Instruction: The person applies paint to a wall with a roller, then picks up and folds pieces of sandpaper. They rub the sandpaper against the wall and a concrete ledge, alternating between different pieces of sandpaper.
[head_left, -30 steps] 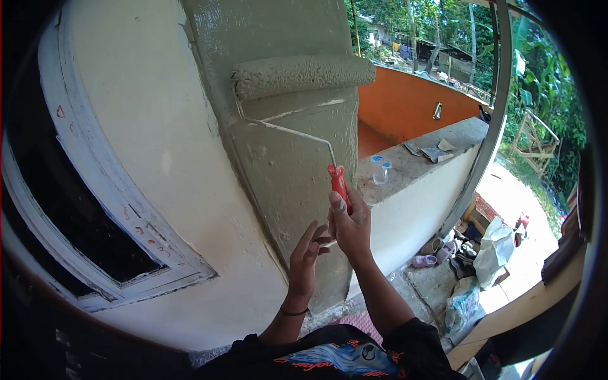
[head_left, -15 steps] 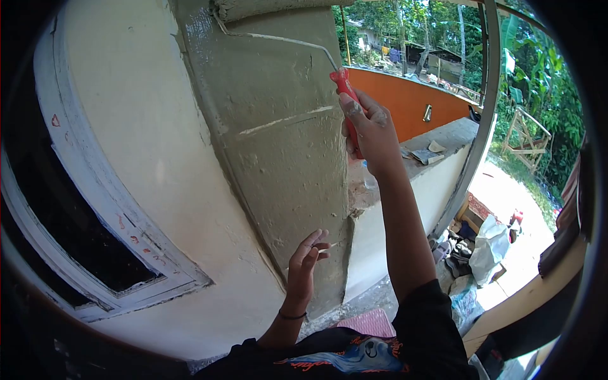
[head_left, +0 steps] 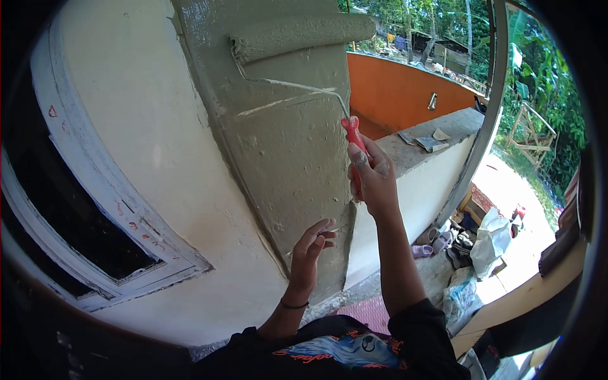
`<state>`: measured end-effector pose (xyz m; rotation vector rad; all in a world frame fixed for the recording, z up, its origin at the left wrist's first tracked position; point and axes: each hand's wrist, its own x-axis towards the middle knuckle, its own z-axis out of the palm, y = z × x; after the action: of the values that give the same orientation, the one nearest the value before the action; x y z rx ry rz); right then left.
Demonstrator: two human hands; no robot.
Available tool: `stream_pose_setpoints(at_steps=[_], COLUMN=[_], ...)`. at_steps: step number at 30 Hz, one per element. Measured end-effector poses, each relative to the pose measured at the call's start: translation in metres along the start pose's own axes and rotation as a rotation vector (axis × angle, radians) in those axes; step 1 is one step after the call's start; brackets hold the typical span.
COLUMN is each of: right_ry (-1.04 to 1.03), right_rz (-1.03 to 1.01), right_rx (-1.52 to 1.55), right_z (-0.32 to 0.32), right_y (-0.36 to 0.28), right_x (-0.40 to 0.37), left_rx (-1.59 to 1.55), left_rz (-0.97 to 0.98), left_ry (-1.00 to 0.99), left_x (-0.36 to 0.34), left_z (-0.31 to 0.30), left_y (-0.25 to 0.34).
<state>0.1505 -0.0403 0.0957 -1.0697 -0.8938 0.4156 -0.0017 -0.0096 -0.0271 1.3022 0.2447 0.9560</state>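
Note:
My right hand [head_left: 373, 174] is wrapped around the red handle [head_left: 352, 130] of a paint roller. Its grey-coated roller sleeve [head_left: 304, 37] lies against the upper part of a grey-green wall section [head_left: 285, 164], reaching past that section's right edge. A bent wire frame [head_left: 291, 84] joins handle and sleeve. Lower down, my left hand [head_left: 309, 249] hovers in front of the same wall, fingers loosely curled. A thin pale stick, possibly a cigarette, seems to stick out between them, too small to be sure. Pale smears mark the fingers of both hands.
To the left are a cream wall [head_left: 145, 126] and a white window frame [head_left: 95, 196]. Scraps of sandpaper-like sheet [head_left: 432, 140] lie on a low wall's ledge [head_left: 459, 126] at right. Shoes [head_left: 443, 240] and a white sack [head_left: 491, 240] sit on the floor below.
My right hand has moved down, bringing the roller lower on the wall, so the whole sleeve now shows. My left hand has risen slightly.

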Motion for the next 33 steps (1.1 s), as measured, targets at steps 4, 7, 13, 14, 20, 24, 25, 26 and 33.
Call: stream_pose_setpoints(at_steps=[4,7,13,14,20,24,25,26,33], right_ry=[0.022,0.027,0.074,0.069,0.077,0.123,0.121,0.12,0.088], right_rz=[0.048,0.051,0.028,0.033,0.012,-0.084,-0.08,-0.075,-0.153], right_rx=[-0.017,0.008,-0.027,-0.026,0.022,-0.079,-0.108,-0.134,-0.119], right_z=[-0.002,-0.005,-0.005,-0.005,0.005,0.019,0.023,0.028,0.058], right_y=[0.011,0.025,0.045,0.047,0.068,0.075,0.075,0.076,0.073], right_x=[-0.019,-0.031,-0.05,-0.052,-0.064,-0.079,-0.082,-0.085,-0.081], left_rx=[-0.002,-0.002,0.042,0.051,0.217,0.216,0.216,0.225,0.196], left_rz=[-0.002,-0.006,0.018,0.03,0.08,0.124,0.133,0.141,0.205], left_ry=[-0.011,-0.015,-0.03,-0.046,-0.059,-0.033,-0.029,0.003,0.118], left_x=[-0.001,-0.002,-0.001,-0.001,-0.003,-0.006,-0.007,-0.009,-0.005], left_z=[0.001,0.002,0.008,0.009,0.014,0.002,0.001,0.0,-0.02], left_y=[-0.003,-0.003,-0.003,-0.005,-0.001,-0.002,-0.001,0.004,0.006])
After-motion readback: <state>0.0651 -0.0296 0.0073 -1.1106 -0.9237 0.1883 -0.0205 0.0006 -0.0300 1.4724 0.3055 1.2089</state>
